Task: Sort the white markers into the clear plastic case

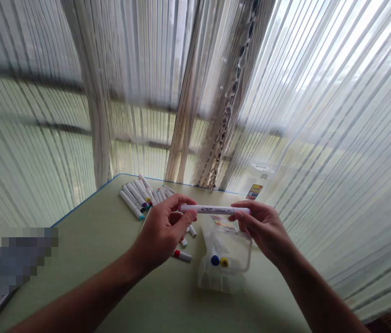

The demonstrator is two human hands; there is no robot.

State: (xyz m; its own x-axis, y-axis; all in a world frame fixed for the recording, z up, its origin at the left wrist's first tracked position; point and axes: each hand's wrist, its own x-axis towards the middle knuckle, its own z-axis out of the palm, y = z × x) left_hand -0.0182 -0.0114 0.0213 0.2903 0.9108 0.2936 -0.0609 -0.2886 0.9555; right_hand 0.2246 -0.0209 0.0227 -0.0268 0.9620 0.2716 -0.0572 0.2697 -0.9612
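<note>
A white marker [212, 209] with pinkish-purple ends is held level above the table, its printed side facing me. My left hand [167, 224] pinches its left end between thumb and fingers, and my right hand [263, 222] grips the right end the same way. Below it stands a clear plastic case [249, 254], in which a blue-ended marker [215, 260] and a yellow-ended marker [224, 262] lie side by side. A red-banded marker [183, 255] rests on the table left of the case, near my left wrist.
Several white markers [134, 196] lie in a loose heap at the back left of the pale green table [112, 240]. A clear plastic piece with a coloured label [254, 191] is at the table's far edge. Striped string curtains [139, 92] hang behind it.
</note>
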